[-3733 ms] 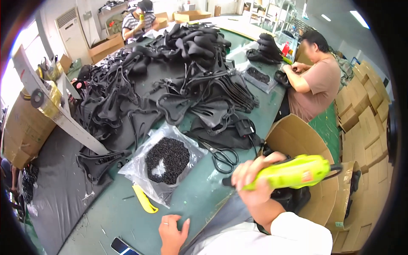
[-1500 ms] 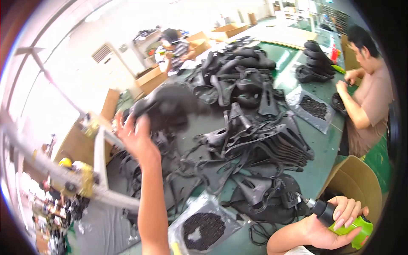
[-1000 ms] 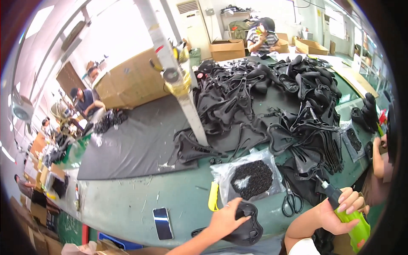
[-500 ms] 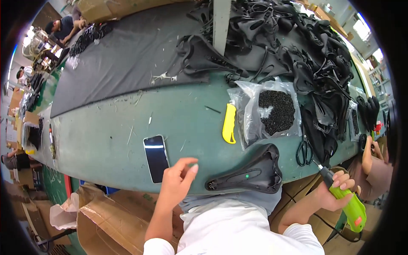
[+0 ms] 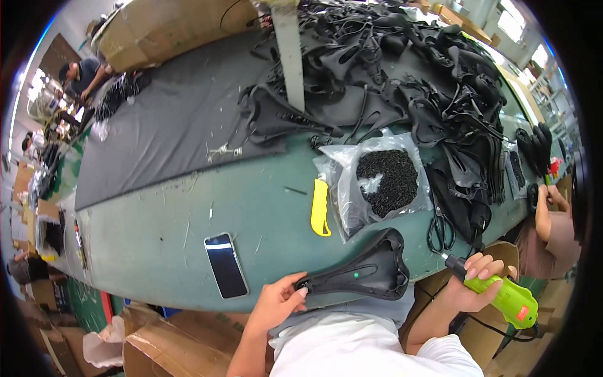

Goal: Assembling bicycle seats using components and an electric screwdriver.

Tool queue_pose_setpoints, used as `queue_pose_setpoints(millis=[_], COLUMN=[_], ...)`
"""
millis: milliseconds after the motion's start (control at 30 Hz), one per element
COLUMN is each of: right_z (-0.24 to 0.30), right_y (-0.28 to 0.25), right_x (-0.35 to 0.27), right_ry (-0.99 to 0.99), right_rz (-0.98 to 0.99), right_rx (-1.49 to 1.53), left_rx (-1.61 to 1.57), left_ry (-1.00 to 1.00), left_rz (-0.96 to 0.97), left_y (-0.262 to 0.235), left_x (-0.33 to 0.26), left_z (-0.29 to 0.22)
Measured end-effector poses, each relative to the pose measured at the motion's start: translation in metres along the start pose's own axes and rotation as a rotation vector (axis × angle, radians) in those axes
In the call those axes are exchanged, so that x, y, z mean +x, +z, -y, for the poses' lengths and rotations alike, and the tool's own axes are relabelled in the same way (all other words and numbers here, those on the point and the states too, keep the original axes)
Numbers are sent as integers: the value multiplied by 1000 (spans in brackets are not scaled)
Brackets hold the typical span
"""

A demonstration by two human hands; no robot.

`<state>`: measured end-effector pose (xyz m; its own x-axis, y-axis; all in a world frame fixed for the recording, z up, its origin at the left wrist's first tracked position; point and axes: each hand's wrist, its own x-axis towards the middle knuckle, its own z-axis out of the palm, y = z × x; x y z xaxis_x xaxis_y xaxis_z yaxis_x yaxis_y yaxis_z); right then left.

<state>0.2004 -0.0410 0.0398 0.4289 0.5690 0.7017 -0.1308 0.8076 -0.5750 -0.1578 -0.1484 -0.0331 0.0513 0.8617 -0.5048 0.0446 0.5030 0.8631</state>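
Observation:
A black bicycle saddle lies underside up at the near table edge, its narrow nose pointing left. My left hand pinches that nose between thumb and fingers. Over on the right, my right hand is wrapped round a lime-green electric screwdriver, whose dark front end and metal tip point up and left. The tip is apart from the saddle, just below black-handled scissors. Behind the saddle sits a clear plastic bag of small black pieces, probably screws. A yellow-handled tool lies beside it.
A phone lies left of my left hand. Black saddle parts are heaped at the back right, behind an upright post. Dark sheet material covers the back left. Cardboard boxes stand below the edge. Another person is at right.
My left hand has closed on the saddle's nose, from hovering left of it. My right hand has brought the screwdriver slightly left. The whole view has shifted a little.

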Motion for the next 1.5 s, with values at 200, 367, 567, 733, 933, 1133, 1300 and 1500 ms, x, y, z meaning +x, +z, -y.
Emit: queue_pose_setpoints(millis=[200, 367, 567, 733, 933, 1133, 1300, 1500], right_z=[8, 18, 36, 50, 44, 32, 28, 27], right_y=[-19, -27, -42, -57, -67, -58, -46, -26], right_x=[-6, -12, -11, -11, -14, -15, -12, -3], right_ry=[5, 20, -48, -97, -85, -48, -16, -43], right_rz=[-54, -117, -160, -189, -183, -194, -109, -50], right_rx=[15, -2, 5, -27, -47, -62, -49, -11], left_rx=[516, -627, -910, -699, -913, 124, 1061, 1075], left_ry=[302, 379, 197, 357, 711, 411, 525, 556], left_rz=[-292, -129, -289, -486, -559, -449, -620, -750], left_y=[-34, -24, -15, -35, -20, -52, -47, -25], left_x=[33, 151, 283, 317, 252, 135, 99, 69], left_z=[-67, -133, -150, -140, -135, -81, -60, -85])
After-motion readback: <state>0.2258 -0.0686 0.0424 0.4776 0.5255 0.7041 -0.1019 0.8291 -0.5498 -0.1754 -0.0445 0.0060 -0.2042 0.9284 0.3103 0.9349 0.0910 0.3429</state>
